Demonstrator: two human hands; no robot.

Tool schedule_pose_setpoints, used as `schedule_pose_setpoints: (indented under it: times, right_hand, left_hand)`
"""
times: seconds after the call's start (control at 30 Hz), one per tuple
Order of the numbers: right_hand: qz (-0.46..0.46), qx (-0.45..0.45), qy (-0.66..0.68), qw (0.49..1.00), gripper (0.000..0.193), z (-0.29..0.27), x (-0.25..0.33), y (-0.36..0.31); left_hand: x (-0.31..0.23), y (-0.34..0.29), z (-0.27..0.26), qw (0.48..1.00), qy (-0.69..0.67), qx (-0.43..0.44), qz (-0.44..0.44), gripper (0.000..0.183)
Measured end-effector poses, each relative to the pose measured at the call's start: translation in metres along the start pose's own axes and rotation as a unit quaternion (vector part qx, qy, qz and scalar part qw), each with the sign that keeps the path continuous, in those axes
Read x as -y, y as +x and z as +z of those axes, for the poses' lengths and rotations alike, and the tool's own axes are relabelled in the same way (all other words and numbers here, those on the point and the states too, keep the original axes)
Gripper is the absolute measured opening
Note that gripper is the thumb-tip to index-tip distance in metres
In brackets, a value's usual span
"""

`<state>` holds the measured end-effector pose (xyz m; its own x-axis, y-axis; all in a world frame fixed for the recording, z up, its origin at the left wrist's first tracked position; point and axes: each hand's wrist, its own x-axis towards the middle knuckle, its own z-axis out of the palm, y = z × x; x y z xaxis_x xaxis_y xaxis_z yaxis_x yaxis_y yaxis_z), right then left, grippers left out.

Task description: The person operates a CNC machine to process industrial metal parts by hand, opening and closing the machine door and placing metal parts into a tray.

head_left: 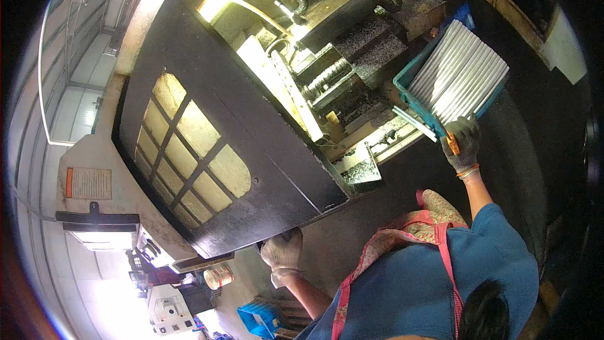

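Observation:
My left hand (282, 254), in a pale work glove, is closed at the edge of the machine's dark sliding door (277, 170), where a black handle partly shows. My right hand (462, 141), in a dark grey glove, is closed round an orange-handled tool (452, 143) beside the teal crate (406, 96); the tool's kind is not clear. Several pale metal rods (462, 66) lie side by side, heaped in that crate. By the crate's near corner, a couple of loose rods (415, 123) rest slantwise, close to my right hand.
Left of the crate, the machine's lit interior (352, 56) is strewn with metal chips. A chip-covered metal plate (362, 165) sits at its near edge. Farther left are a white bucket (218, 277), a blue crate (259, 320) and another white machine (170, 311).

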<state>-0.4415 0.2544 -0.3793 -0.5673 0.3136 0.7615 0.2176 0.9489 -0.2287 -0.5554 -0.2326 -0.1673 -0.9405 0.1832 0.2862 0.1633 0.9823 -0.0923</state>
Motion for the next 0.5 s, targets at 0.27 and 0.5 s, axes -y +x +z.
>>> schedule_pose_setpoints:
  times: [0.27, 0.5]
  right_hand:
    - [0.002, 0.006, -0.007, 1.000, 0.030, -0.0025, 0.0017, 0.0038]
    - [0.013, 0.022, -0.014, 1.000, 0.033, -0.0009, 0.0021, -0.0001]
  left_hand:
    - [-0.0016, -0.0022, -0.0013, 0.999, -0.030, -0.002, -0.017, 0.040]
    - [0.0011, -0.0012, 0.0011, 0.999, -0.012, 0.012, -0.029, 0.046]
